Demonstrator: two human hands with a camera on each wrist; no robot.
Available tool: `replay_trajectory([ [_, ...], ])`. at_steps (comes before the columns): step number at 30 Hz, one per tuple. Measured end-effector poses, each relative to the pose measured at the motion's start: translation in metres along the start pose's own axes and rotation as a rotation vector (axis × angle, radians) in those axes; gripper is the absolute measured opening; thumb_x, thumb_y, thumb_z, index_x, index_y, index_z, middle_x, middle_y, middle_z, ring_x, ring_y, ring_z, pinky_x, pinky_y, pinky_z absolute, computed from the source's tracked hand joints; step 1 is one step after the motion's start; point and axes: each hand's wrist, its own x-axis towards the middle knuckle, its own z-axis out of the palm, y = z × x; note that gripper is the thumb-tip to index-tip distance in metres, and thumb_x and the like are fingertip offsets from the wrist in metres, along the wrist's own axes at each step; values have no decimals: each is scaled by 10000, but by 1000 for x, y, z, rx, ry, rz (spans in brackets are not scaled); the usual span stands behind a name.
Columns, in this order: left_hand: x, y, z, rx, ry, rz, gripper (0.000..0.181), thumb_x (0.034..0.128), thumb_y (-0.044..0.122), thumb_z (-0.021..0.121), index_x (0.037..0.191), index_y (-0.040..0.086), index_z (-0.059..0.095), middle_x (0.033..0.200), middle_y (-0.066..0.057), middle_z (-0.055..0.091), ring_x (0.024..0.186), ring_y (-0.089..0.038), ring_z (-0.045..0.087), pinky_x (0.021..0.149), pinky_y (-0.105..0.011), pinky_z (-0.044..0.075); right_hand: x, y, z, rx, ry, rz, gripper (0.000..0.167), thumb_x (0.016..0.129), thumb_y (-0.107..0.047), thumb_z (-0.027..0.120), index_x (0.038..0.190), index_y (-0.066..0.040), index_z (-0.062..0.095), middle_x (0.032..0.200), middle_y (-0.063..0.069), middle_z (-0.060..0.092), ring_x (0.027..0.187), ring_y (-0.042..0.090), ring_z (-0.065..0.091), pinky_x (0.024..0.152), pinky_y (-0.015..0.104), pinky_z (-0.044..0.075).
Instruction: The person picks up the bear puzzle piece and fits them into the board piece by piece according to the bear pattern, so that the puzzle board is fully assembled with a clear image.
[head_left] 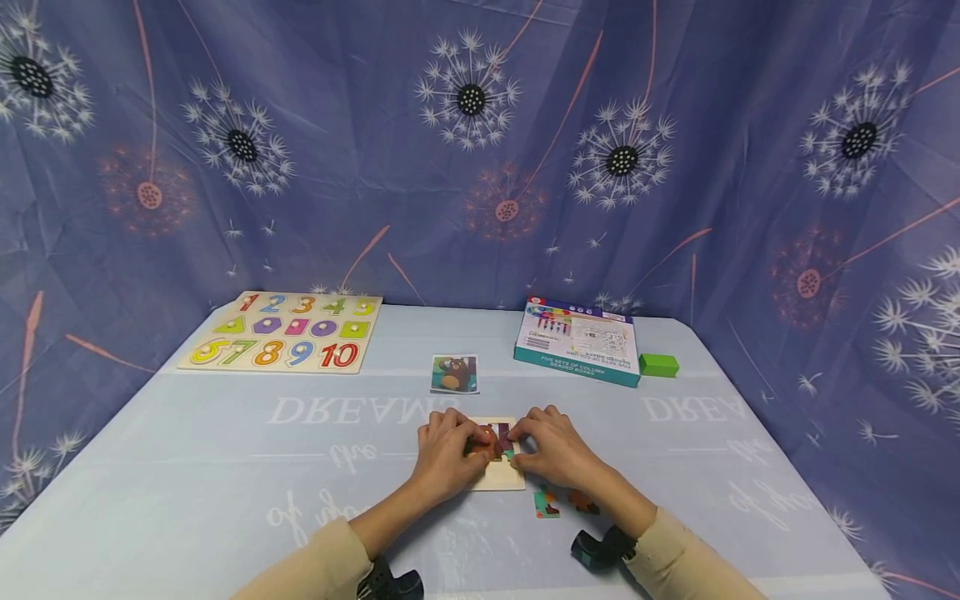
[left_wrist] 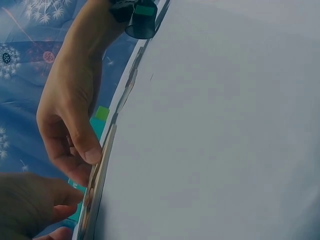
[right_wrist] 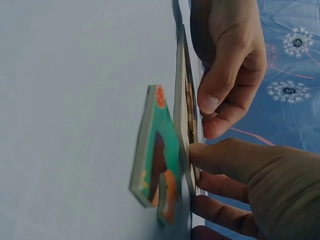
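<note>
Wooden bear puzzle tray (head_left: 499, 478) lies on worktop (head_left: 187, 492), partly filled, between both hands. Left hand (head_left: 448, 454) bends over left side, fingertips at bear piece (head_left: 489, 443). Right hand (head_left: 558, 450) at right side, thumb and forefinger tips apart; cannot tell whether either hand clamps anything. Loose puzzle pieces (head_left: 547, 505) beside right hand. Bear picture card (head_left: 454, 375) beyond tray; green block (head_left: 659, 366) just beside teal carton (head_left: 576, 343).

Table (head_left: 187, 467), puzzle tray (head_left: 501, 478), number board (head_left: 281, 337), box (head_left: 576, 343)
</note>
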Motion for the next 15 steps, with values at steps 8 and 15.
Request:
replay_trajectory([
  [8,3,3,6,-10,-19,-7,97,730,205,714,826,195,702,920,5,536,893,-156,380,800,-391,258,0,-1,0,2,-9,18,273,719,-266,787,959,-162,707,938,-34,604,879,139,440,824,386,352],
  [15,4,5,7,-9,-24,-11,84,736,216,723,813,196,698,916,3,529,904,-164,381,812,-406,252,0,-1,-1,-3,-5,15,273,720,-271,786,956,-160,707,933,-39,604,878,139,441,828,386,351],
])
